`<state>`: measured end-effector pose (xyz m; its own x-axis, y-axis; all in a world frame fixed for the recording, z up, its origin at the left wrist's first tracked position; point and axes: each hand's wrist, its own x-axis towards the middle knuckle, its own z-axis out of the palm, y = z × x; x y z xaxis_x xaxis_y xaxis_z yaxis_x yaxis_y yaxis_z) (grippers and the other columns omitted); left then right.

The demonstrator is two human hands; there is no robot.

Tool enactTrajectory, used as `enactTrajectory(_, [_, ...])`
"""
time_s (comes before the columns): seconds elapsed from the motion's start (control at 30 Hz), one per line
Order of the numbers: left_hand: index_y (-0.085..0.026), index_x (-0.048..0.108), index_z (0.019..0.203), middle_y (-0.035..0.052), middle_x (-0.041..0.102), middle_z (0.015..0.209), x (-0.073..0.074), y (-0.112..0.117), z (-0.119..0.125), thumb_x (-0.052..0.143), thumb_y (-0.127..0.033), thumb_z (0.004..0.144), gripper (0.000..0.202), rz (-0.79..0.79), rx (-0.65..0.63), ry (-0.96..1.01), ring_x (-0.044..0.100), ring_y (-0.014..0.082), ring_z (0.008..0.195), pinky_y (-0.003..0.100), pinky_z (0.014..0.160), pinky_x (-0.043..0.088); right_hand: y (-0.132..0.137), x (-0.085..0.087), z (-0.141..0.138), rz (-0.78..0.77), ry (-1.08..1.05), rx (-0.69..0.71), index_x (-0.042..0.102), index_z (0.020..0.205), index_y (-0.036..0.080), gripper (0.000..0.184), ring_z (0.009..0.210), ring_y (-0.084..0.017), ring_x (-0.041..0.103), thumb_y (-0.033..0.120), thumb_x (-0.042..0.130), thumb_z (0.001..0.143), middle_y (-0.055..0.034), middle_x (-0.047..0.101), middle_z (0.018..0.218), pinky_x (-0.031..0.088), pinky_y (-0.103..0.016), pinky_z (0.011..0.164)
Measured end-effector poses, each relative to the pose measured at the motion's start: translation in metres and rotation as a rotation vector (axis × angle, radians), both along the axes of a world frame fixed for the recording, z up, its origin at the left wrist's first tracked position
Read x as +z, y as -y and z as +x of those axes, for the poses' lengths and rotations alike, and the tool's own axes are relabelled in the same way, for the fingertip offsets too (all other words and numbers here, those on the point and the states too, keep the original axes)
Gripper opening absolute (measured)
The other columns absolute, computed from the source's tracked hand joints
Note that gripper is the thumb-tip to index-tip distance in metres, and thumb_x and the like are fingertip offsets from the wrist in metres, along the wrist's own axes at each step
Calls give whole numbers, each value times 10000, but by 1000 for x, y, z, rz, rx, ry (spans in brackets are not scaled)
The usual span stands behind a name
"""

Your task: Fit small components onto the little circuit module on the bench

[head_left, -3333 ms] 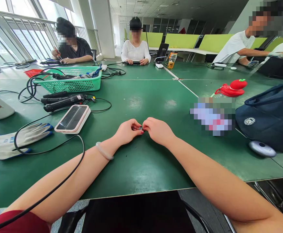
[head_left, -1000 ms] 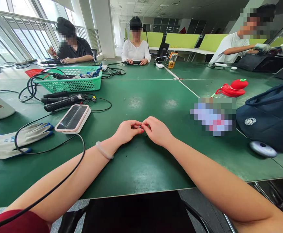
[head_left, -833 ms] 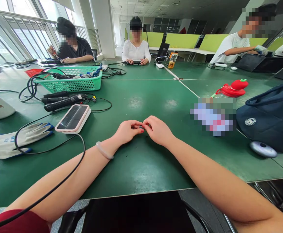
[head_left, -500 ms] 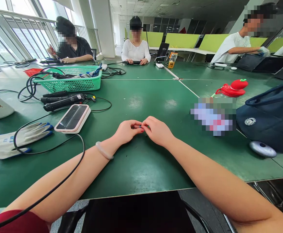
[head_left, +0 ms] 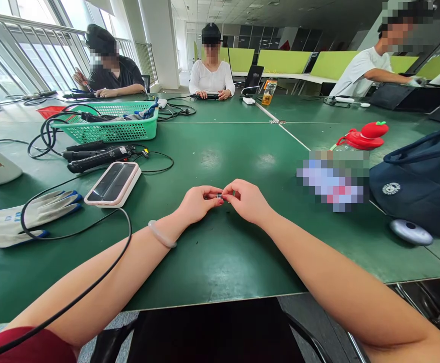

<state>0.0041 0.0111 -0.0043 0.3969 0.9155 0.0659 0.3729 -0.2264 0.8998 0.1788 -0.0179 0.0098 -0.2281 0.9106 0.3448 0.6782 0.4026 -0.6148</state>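
Note:
My left hand [head_left: 197, 204] and my right hand [head_left: 247, 201] rest on the green table [head_left: 212, 257] with their fingertips meeting in the middle. Both are closed in a pinch on a tiny dark part [head_left: 218, 196] held between them; it is too small to name. A pale bangle [head_left: 161, 235] sits on my left wrist. My forearms lie flat on the table.
To the left lie a pink-cased phone [head_left: 113, 183], black handheld tools [head_left: 97, 157], a black cable [head_left: 72, 234], white-and-blue gloves [head_left: 23, 217] and a green basket [head_left: 110, 122]. To the right are a navy bag [head_left: 420, 181], a grey mouse [head_left: 411, 232] and a red-lidded bottle [head_left: 363, 136]. Other people sit across the table.
My fingertips have shifted slightly around the tiny part while both hands stay in place. The person at the far right has moved an arm.

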Motion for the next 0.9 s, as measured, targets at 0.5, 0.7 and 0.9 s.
enactTrajectory(0.5, [-173, 715, 972, 30, 716, 814, 2, 2, 1, 686, -293, 686, 311, -3, 3, -6, 620, 164, 757, 293, 749, 470, 1, 0, 0, -3, 22, 3, 603, 745, 188, 89, 636, -108, 474, 169, 552, 816, 1, 569, 771, 374, -245, 615])
enactTrajectory(0.7, [-180, 717, 980, 38, 722, 855, 3, 3, 2, 705, -291, 668, 331, -18, -6, -8, 630, 176, 794, 303, 778, 473, 2, 1, -1, -49, -9, 4, 575, 796, 197, 18, 605, -99, 472, 188, 568, 783, 22, 594, 780, 370, -240, 602])
enactTrajectory(0.9, [-174, 713, 1008, 48, 720, 833, 5, 5, 3, 688, -312, 689, 348, -73, 34, 39, 625, 162, 754, 294, 746, 471, -4, 4, 10, -79, 102, -63, 598, 759, 195, 114, 652, -115, 502, 218, 519, 837, 2, 609, 773, 377, -249, 621])
